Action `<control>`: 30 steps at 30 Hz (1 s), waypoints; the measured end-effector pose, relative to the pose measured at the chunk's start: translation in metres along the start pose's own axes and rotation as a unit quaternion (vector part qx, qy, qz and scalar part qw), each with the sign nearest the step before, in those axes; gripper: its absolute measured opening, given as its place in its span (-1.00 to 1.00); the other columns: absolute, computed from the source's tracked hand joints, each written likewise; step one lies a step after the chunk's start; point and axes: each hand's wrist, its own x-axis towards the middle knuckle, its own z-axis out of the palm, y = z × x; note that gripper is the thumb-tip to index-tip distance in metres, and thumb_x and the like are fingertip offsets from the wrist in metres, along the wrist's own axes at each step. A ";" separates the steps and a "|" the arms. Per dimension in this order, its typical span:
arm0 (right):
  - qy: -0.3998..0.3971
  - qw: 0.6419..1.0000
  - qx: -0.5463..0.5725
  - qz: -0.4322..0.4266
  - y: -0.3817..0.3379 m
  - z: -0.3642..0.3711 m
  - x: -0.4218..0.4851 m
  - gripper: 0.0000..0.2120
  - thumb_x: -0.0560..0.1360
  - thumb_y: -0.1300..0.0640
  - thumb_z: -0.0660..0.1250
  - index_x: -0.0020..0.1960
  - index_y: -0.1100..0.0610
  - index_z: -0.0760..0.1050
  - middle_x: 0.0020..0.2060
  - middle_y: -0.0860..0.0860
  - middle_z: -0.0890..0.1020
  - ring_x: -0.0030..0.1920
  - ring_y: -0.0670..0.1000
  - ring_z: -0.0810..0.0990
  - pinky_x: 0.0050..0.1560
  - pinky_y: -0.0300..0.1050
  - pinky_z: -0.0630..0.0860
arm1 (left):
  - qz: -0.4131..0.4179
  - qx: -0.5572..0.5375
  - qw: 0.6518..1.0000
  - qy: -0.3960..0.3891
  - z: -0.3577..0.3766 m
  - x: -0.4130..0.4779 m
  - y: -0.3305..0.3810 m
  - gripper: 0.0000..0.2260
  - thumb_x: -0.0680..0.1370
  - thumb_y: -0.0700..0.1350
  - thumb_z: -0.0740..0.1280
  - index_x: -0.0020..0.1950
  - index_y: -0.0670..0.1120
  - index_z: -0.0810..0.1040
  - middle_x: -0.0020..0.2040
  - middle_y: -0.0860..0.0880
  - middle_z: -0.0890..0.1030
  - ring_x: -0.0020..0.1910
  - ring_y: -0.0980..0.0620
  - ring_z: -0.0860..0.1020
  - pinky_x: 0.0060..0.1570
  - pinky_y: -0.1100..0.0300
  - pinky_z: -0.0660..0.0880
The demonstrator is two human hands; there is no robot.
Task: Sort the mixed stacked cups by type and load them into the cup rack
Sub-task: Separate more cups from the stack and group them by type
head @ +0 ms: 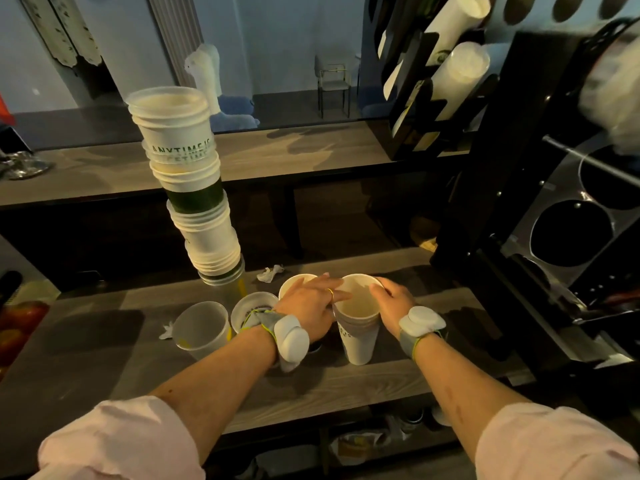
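A tall leaning stack of mixed cups (194,188) stands on the counter at left of centre. A short stack of white paper cups (358,327) stands in front of me. My right hand (393,306) grips its rim from the right. My left hand (311,306) lies over the left side of that stack with fingers reaching to its rim. Behind the left hand sits another white cup (294,284). A frosted plastic cup (202,329) and a lidded-looking clear cup (251,308) stand to the left. The black cup rack (568,233) with round holes is at the right.
A second black rack (433,88) holding long white cup stacks stands at the back right on the upper ledge. Crumpled paper scraps (270,273) lie on the wooden counter (104,348). Red fruit-like items (20,317) sit at the far left edge.
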 end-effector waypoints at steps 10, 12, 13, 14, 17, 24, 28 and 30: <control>0.020 0.996 -0.066 0.049 -0.015 -0.007 0.003 -0.75 0.52 0.16 0.28 0.17 0.16 0.57 0.07 0.16 0.64 0.03 0.14 0.57 -0.01 -0.15 0.42 | -0.031 -0.095 0.993 0.058 -0.027 -0.022 -0.032 -0.60 0.55 -0.24 0.17 0.32 0.10 0.47 0.45 0.11 0.33 0.45 0.05 0.27 0.45 0.06 0.21; 0.035 0.996 -0.062 0.048 -0.019 -0.008 0.002 -0.74 0.51 0.14 0.30 0.17 0.15 0.58 0.08 0.14 0.65 0.04 0.12 0.59 0.03 -0.12 0.46 | -0.027 -0.110 0.991 0.073 -0.031 -0.028 -0.037 -0.61 0.55 -0.24 0.17 0.30 0.08 0.49 0.43 0.11 0.36 0.43 0.05 0.30 0.44 0.09 0.22; 0.039 0.996 -0.062 0.051 -0.021 -0.010 0.002 -0.73 0.50 0.13 0.31 0.18 0.14 0.59 0.09 0.13 0.65 0.07 0.13 0.59 0.07 -0.10 0.49 | -0.025 -0.117 0.990 0.075 -0.033 -0.030 -0.039 -0.62 0.55 -0.24 0.17 0.29 0.07 0.50 0.42 0.10 0.37 0.41 0.05 0.32 0.42 0.13 0.24; 0.042 0.995 -0.068 0.053 -0.023 -0.011 0.002 -0.72 0.50 0.11 0.32 0.18 0.14 0.58 0.12 0.12 0.64 0.10 0.14 0.59 0.13 -0.07 0.51 | -0.022 -0.122 0.989 0.077 -0.035 -0.032 -0.042 -0.62 0.55 -0.24 0.16 0.30 0.05 0.50 0.42 0.09 0.37 0.39 0.05 0.34 0.38 0.18 0.26; 0.039 0.994 -0.060 0.084 -0.035 -0.015 0.004 -0.68 0.52 0.12 0.32 0.24 0.18 0.54 0.17 0.12 0.60 0.17 0.16 0.57 0.03 -0.19 0.56 | -0.024 -0.132 0.987 0.089 -0.040 -0.034 -0.048 -0.64 0.56 -0.24 0.16 0.29 0.03 0.51 0.40 0.07 0.38 0.37 0.05 0.37 0.32 0.23 0.29; 0.127 0.983 -0.103 -0.085 -0.106 0.012 -0.012 -0.71 0.54 -0.03 0.24 0.24 -0.03 0.52 0.05 -0.07 0.60 0.12 0.01 0.55 0.08 -0.16 0.42 | -0.034 -0.226 0.946 0.229 -0.064 -0.063 -0.076 -0.79 0.54 -0.17 0.28 0.11 0.07 0.55 0.08 0.04 0.57 0.05 0.09 0.54 0.05 0.26 0.47; 0.068 0.976 0.005 -0.208 -0.174 0.058 -0.018 -0.71 0.50 0.07 0.34 0.21 0.03 0.53 -0.10 -0.04 0.62 0.03 -0.02 0.61 -0.05 -0.27 0.44 | -0.076 -0.289 0.876 0.380 -0.090 -0.078 -0.094 -0.84 0.47 -0.10 0.40 -0.08 0.02 0.41 -0.23 0.04 0.46 -0.27 0.12 0.45 -0.25 0.33 0.41; -0.006 0.976 0.049 -0.210 -0.200 0.074 -0.018 -0.50 0.46 0.04 0.39 0.37 0.05 0.39 0.06 0.00 0.61 0.09 -0.03 0.57 0.04 -0.21 0.49 | -0.108 -0.311 0.836 0.438 -0.103 -0.078 -0.104 -0.72 0.42 -0.06 0.45 -0.05 0.01 0.35 -0.19 0.02 0.41 -0.29 0.12 0.40 -0.23 0.26 0.43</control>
